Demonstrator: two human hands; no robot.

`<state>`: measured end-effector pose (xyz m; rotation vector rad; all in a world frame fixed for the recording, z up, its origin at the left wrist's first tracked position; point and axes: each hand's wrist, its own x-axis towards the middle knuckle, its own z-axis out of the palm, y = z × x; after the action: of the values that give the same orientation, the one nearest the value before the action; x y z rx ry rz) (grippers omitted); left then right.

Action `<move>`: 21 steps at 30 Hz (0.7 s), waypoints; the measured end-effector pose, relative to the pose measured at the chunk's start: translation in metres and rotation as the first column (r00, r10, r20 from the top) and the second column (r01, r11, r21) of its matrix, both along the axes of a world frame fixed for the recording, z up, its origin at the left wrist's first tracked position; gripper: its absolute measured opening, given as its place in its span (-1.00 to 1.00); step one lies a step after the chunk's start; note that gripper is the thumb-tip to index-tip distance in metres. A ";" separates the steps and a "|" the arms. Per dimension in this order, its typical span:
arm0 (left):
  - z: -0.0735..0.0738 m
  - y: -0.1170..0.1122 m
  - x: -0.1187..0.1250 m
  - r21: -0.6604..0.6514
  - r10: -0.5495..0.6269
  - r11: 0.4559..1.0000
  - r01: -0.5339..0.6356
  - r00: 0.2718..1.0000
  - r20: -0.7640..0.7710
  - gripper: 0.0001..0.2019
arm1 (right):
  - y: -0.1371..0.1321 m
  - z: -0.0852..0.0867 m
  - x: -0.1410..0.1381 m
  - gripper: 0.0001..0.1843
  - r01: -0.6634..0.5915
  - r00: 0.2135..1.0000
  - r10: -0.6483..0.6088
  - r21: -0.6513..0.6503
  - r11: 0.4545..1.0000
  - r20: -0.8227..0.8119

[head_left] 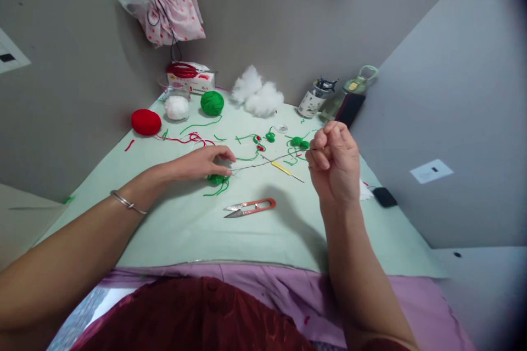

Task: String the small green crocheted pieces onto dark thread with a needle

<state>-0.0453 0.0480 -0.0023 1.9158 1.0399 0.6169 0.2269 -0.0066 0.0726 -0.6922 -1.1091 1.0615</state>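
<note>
From where I stand, I can read no word or number. The white box (205, 81) at the back of the table (197, 241) carries some red print, and the pen holder (309, 105) has dark marks on its pale side, but both are too small for reading.

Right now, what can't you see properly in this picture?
All in the head view:
- The dark thread's far end: hidden by the closed right hand.
- Part of the green yarn piece, and whether it is gripped: covered by the left hand.
- The small print on the white box: too small to read.
- The top of the dotted pink bag's bundle: cut off by the upper edge.
</note>
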 end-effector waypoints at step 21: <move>-0.015 -0.026 0.002 0.126 0.148 0.984 -0.124 0.967 -0.209 -0.76 | -0.001 -0.027 -0.020 -0.83 -0.094 0.944 0.124 -0.112 0.989 0.305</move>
<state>-0.0433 0.0217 -0.0174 2.0567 1.3089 0.5606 0.2065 -0.0076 0.0452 -0.9059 -1.3884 1.1305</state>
